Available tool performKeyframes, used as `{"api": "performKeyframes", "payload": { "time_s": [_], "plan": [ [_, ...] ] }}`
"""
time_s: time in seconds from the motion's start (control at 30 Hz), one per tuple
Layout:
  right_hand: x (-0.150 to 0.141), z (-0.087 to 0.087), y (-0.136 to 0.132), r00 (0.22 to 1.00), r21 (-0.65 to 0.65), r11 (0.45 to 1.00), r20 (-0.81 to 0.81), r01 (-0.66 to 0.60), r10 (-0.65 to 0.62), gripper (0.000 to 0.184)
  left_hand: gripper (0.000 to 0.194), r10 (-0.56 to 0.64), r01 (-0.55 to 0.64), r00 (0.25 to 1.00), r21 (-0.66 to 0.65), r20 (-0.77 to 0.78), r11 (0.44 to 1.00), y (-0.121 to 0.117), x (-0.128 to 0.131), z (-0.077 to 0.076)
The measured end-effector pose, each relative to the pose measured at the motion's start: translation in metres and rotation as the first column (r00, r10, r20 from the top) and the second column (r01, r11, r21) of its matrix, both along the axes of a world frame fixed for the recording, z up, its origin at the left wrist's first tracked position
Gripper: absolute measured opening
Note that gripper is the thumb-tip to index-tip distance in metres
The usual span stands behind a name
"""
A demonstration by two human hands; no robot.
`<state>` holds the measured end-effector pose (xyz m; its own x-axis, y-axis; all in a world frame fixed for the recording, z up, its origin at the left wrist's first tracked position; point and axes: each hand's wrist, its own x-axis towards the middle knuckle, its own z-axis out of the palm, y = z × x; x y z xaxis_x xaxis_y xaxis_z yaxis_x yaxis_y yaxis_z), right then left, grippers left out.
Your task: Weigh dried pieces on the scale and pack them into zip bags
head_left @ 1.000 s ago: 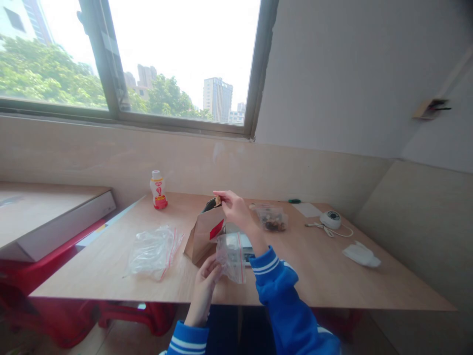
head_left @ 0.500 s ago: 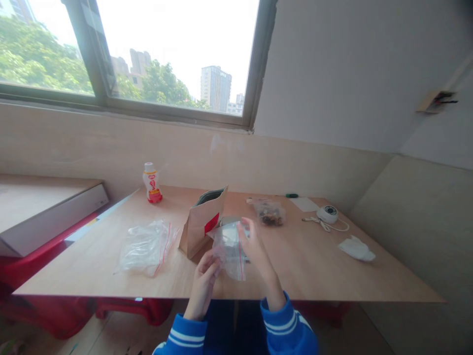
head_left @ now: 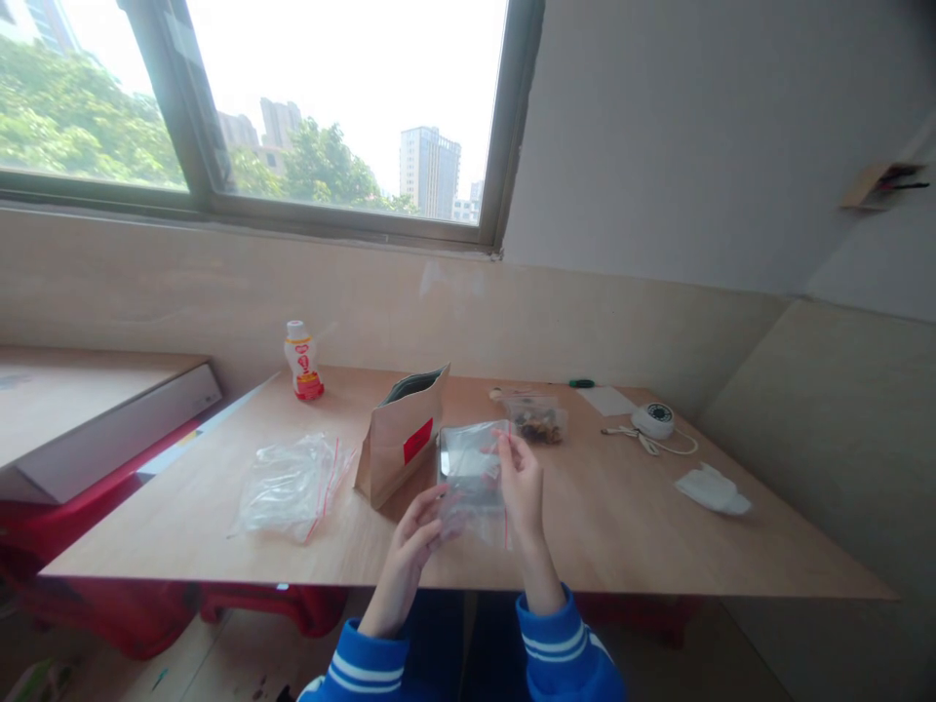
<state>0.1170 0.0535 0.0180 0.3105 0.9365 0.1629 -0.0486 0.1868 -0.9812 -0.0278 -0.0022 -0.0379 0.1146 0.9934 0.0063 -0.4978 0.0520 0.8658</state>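
Both my hands hold up a clear zip bag (head_left: 474, 466) with a red seal line, just above the wooden table (head_left: 621, 526). My left hand (head_left: 418, 531) pinches its lower left corner. My right hand (head_left: 521, 483) grips its right edge near the top. Just behind the bag and to the left stands an open brown paper bag (head_left: 400, 439) with a red label. What is inside the clear bag I cannot make out.
A pile of clear zip bags (head_left: 291, 485) lies left of the paper bag. A small red and white bottle (head_left: 301, 361) stands at the back left. A filled clear bag (head_left: 535, 418), a white round device with cable (head_left: 652, 422) and crumpled white tissue (head_left: 711, 488) lie to the right.
My right hand came down from the top of the paper bag and took hold of the clear bag's right edge. The bag is now held up flatter and higher.
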Motion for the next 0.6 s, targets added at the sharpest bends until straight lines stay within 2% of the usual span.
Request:
{"api": "performKeyframes", "payload": {
  "time_s": [0.1, 0.17, 0.27, 0.33, 0.37, 0.4, 0.43, 0.47, 0.5, 0.53, 0.57, 0.6],
  "plan": [
    [-0.01, -0.004, -0.008, 1.0, -0.026, 0.999, -0.02, -0.018, 0.018, 0.052, 0.046, 0.093, -0.082, 0.972, 0.058, -0.214, 0.995, 0.0, 0.003, 0.008],
    [-0.015, -0.007, -0.011, 0.995, -0.032, 0.995, -0.021, -0.097, 0.097, 0.054, 0.039, 0.225, -0.191, 0.91, 0.129, -0.348, 0.973, -0.001, 0.004, 0.014],
    [-0.01, -0.01, -0.005, 0.977, 0.001, 0.977, 0.007, -0.212, 0.212, 0.056, 0.031, 0.466, -0.386, 0.779, 0.265, -0.42, 0.884, -0.009, -0.001, 0.028],
    [0.004, -0.015, 0.011, 0.986, 0.034, 0.986, 0.059, -0.161, 0.159, 0.058, 0.029, 0.623, -0.507, 0.688, 0.367, -0.373, 0.78, -0.016, -0.012, 0.041],
    [0.014, -0.02, 0.022, 0.991, 0.043, 0.995, 0.106, -0.089, 0.084, 0.06, 0.028, 0.729, -0.598, 0.614, 0.424, -0.302, 0.68, -0.019, -0.021, 0.047],
    [0.024, -0.026, 0.036, 0.978, 0.059, 0.998, 0.207, 0.02, -0.032, 0.057, 0.025, 0.859, -0.725, 0.473, 0.468, -0.196, 0.505, -0.021, -0.032, 0.053],
    [0.034, -0.034, 0.05, 0.926, 0.088, 0.991, 0.354, 0.103, -0.128, 0.05, 0.023, 0.952, -0.831, 0.286, 0.467, -0.108, 0.303, -0.022, -0.044, 0.057],
    [0.044, -0.043, 0.065, 0.84, 0.126, 0.976, 0.497, 0.176, -0.216, 0.045, 0.022, 0.986, -0.877, 0.153, 0.452, -0.065, 0.166, -0.022, -0.057, 0.06],
    [0.051, -0.053, 0.08, 0.749, 0.154, 0.964, 0.607, 0.217, -0.266, 0.043, 0.024, 0.995, -0.892, 0.087, 0.442, -0.052, 0.101, -0.02, -0.072, 0.06],
    [0.058, -0.063, 0.094, 0.667, 0.165, 0.957, 0.688, 0.24, -0.286, 0.045, 0.029, 0.997, -0.901, 0.051, 0.428, -0.054, 0.069, -0.017, -0.087, 0.058],
    [0.063, -0.073, 0.106, 0.597, 0.164, 0.946, 0.742, 0.28, -0.306, 0.049, 0.036, 0.992, -0.914, 0.046, 0.396, -0.12, 0.091, -0.014, -0.102, 0.053],
    [0.066, -0.081, 0.116, 0.542, 0.168, 0.939, 0.78, 0.299, -0.312, 0.053, 0.044, 0.974, -0.925, 0.071, 0.351, -0.216, 0.146, -0.011, -0.116, 0.046]
  ]
}}
